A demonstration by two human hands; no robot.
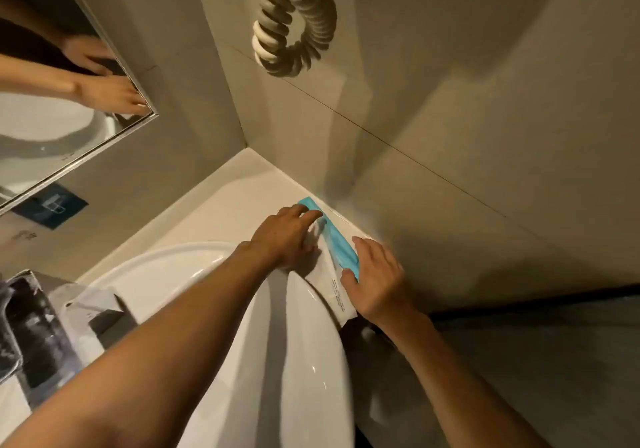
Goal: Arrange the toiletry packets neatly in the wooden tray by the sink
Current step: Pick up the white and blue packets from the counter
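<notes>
Both arms reached toward 1 o'clock over the sink. The left hand lay palm-down, fingers spread, pressing the white-and-blue toiletry packet flat on the counter beside the wall. The right hand, fingers loosely extended, rested on the packet's near end at 5 o'clock of the left hand; neither hand gripped it.

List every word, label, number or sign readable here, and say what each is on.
None can be read.
White packet with a blue strip, under both hands: lines of small print near its lower end, too small to read.
Dark blue sign on the wall below the mirror: a pale pictogram, blurred; no letters legible.
</notes>
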